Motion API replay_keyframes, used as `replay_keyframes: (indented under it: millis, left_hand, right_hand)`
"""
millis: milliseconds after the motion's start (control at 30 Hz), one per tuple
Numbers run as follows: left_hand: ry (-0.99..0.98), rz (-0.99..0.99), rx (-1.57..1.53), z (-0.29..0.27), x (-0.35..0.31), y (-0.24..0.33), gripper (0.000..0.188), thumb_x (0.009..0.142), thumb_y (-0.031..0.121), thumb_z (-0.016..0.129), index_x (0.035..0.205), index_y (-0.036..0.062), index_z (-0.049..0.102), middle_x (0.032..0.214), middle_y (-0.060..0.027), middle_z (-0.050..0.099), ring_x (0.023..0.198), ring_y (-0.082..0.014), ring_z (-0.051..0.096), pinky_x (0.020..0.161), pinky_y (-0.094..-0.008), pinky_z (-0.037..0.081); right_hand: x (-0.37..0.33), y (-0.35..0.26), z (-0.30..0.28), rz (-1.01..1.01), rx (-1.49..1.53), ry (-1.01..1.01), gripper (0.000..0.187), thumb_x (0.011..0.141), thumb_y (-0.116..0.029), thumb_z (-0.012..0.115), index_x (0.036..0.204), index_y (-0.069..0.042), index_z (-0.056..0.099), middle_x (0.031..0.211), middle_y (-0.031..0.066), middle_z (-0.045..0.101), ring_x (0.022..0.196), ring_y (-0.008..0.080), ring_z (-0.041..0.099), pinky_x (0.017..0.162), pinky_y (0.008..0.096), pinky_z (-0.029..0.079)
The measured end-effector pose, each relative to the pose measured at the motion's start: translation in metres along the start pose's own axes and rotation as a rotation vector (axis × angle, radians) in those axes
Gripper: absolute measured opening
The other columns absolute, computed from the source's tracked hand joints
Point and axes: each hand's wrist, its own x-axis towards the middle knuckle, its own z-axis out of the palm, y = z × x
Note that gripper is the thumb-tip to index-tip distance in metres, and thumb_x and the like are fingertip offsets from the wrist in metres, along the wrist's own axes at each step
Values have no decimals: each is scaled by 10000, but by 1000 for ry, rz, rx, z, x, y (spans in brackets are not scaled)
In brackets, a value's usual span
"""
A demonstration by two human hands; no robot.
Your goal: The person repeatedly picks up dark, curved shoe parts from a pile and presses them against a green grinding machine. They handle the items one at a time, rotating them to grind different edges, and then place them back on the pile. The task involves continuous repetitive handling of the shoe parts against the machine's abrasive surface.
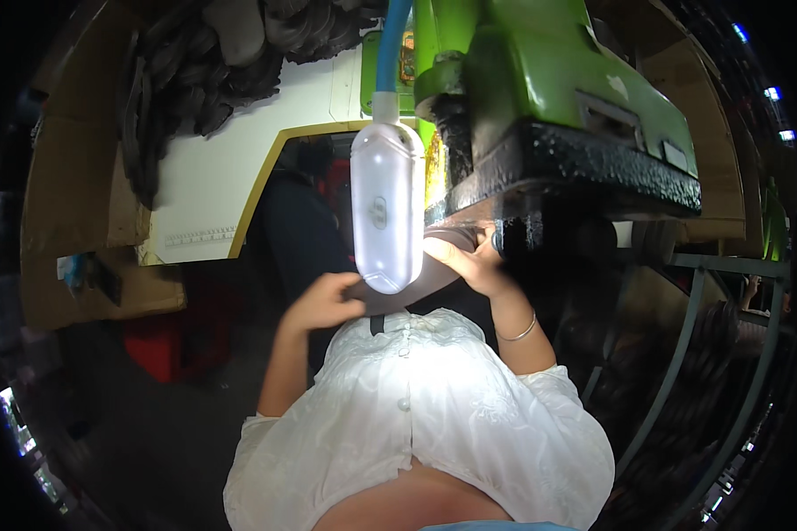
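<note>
Head view, lamp [386,212] overlapping brown piece [437,276], green machine [580,75]

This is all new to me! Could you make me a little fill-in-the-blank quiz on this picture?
1. The bulky, glossy machine casing at upper right is coloured ____.
2. The oblong, whitish lamp is joined to a flexible neck coloured ____.
3. The white-topped table at upper left has an edging strip coloured ____.
4. Of the two bare hands at the flat, dark grey piece, the one with a silvery bracelet is the ____ one.

Missing words: green; blue; yellow; right.
</note>
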Motion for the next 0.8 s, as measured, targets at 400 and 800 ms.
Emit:
replay_keyframes:
  millis: [400, 800]
  left_hand:
    - [306, 385, -53, 61, 64, 108, 272, 864, 145, 535, 1085, -7, 573, 1012, -160, 607, 948, -218, 559, 843, -312, 427]
    - [514, 462, -144, 55, 31, 45, 247, 816, 10, 546, 1056, -24, 502, 959, -54, 567, 849, -102, 533, 770, -234, 431]
  right_hand:
    - [-36, 13, -29, 191, 235, -416, 790, 665, -98, 724, 1321, -4, 294, 1290, 106, 392, 1210, 191, 329, 1013, 328, 263]
    - [-52, 21, -100, 158, 654, 322, 333, 636, -41, 640, 954, 28, 565, 910, 103, 609, 817, 184, 595, 764, 286, 469]
